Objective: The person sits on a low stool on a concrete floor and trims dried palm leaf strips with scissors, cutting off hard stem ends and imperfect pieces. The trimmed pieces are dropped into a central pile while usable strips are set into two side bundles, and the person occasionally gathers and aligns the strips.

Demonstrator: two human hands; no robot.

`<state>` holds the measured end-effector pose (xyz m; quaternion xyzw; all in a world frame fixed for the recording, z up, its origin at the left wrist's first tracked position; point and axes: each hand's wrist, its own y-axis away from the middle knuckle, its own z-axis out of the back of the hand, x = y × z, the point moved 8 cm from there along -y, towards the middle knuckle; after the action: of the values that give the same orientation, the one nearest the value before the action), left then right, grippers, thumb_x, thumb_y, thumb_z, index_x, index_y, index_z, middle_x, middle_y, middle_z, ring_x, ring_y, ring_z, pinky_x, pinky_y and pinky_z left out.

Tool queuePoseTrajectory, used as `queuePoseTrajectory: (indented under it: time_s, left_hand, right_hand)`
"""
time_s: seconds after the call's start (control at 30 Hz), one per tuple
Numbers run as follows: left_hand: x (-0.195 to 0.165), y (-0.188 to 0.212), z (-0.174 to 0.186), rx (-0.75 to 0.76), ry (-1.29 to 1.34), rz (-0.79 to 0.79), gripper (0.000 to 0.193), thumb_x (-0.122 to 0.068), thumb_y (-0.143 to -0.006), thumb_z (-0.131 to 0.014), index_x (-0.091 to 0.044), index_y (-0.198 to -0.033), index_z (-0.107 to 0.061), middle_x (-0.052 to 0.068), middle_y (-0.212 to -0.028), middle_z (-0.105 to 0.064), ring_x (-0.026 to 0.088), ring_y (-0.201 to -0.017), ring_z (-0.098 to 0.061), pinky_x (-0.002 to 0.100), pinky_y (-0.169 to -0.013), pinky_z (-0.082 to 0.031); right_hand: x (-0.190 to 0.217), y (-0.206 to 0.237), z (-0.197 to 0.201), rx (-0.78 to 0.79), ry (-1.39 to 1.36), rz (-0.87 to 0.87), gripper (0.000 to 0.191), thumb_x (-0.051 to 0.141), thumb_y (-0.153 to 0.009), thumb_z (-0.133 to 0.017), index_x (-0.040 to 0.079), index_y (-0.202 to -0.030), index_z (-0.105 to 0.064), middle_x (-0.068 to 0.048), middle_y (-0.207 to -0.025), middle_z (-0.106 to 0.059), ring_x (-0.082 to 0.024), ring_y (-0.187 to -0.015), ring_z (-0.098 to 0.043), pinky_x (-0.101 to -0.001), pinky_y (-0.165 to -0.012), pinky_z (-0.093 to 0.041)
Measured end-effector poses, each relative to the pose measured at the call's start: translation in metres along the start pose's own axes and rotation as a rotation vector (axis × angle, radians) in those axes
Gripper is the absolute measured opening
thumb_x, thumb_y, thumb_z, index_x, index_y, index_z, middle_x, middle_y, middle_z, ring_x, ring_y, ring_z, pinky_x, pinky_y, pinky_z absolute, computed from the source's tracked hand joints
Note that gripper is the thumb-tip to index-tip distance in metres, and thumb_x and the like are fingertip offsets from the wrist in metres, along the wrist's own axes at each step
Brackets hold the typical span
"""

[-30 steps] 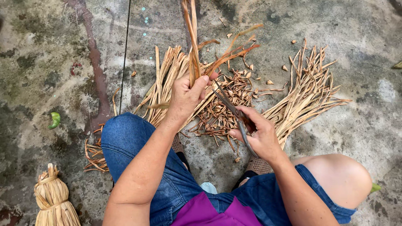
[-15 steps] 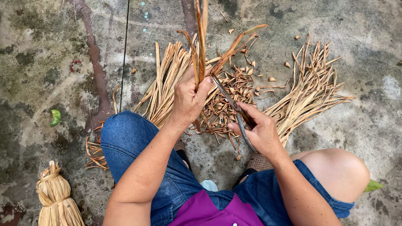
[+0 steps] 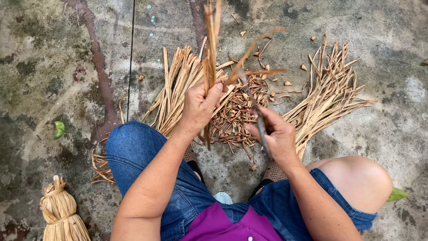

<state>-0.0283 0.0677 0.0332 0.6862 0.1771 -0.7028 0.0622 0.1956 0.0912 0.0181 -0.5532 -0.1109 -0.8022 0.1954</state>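
Above a stained concrete floor [image 3: 53, 80], the left hand [image 3: 200, 105] is clenched around a bunch of dried leaf strips [image 3: 209, 53] held upright. The right hand [image 3: 276, 136] is closed on a knife [image 3: 258, 120], its blade against the strips. Trimmings [image 3: 236, 111] lie beneath, between two piles of strips [image 3: 178, 85] [image 3: 330, 93].

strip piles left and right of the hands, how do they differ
The left pile lies in a tight band running under the left hand; the right pile fans out wide and sits apart from the right hand. The left pile reaches the knee in jeans; the right pile lies beside the bare knee. Both are pale dried strips on concrete.
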Motion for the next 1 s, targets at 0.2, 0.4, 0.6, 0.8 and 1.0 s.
queuePoseTrajectory:
  time_s: [0.2,0.4,0.6,0.8,1.0]
  left_hand:
    - [0.018,0.001,0.012,-0.004,0.354,0.226,0.03,-0.027,-0.108,-0.063,-0.001,-0.113,-0.075,0.001,-0.076,-0.06,0.004,-0.06,-0.05,0.019,-0.049,-0.035]
    - [0.008,0.0,0.025,-0.062,0.454,0.223,0.026,-0.024,-0.104,-0.063,-0.002,-0.112,-0.072,0.004,-0.096,-0.074,0.003,-0.061,-0.051,0.019,-0.047,-0.035]
    - [0.008,0.002,0.026,-0.012,0.458,0.211,0.026,-0.021,-0.102,-0.063,-0.001,-0.116,-0.071,0.006,-0.098,-0.074,0.004,-0.058,-0.05,0.019,-0.047,-0.036]
    - [0.017,0.006,0.021,0.086,0.326,0.248,0.026,-0.021,-0.102,-0.063,0.001,-0.114,-0.072,0.004,-0.093,-0.072,0.003,-0.061,-0.051,0.02,-0.048,-0.036]
    - [0.017,0.006,0.023,0.059,0.168,0.222,0.028,-0.02,-0.102,-0.063,0.0,-0.119,-0.072,0.002,-0.089,-0.072,0.002,-0.061,-0.051,0.019,-0.051,-0.04]
  right_hand:
    - [-0.01,-0.001,0.004,-0.005,-0.273,0.014,0.041,0.021,-0.094,-0.076,0.007,-0.129,-0.06,0.005,-0.083,-0.058,-0.005,-0.073,-0.053,-0.0205,-0.065,-0.044]
    - [-0.019,0.003,-0.019,0.111,-0.349,-0.035,0.045,0.032,-0.095,-0.073,0.006,-0.13,-0.059,-0.001,-0.092,-0.063,-0.008,-0.083,-0.058,-0.024,-0.076,-0.049]
    - [-0.027,-0.011,-0.013,0.123,-0.433,-0.107,0.047,0.037,-0.096,-0.067,0.006,-0.131,-0.06,-0.004,-0.096,-0.071,-0.008,-0.08,-0.062,-0.0237,-0.076,-0.051]
    - [-0.036,-0.021,0.0,0.062,-0.514,-0.184,0.032,0.023,-0.095,-0.074,0.001,-0.117,-0.066,0.002,-0.069,-0.056,-0.005,-0.054,-0.049,-0.0196,-0.048,-0.036]
    - [-0.026,-0.017,0.019,-0.058,-0.336,-0.083,0.036,0.024,-0.093,-0.077,0.004,-0.121,-0.066,0.003,-0.073,-0.055,-0.005,-0.061,-0.048,-0.0197,-0.053,-0.038]
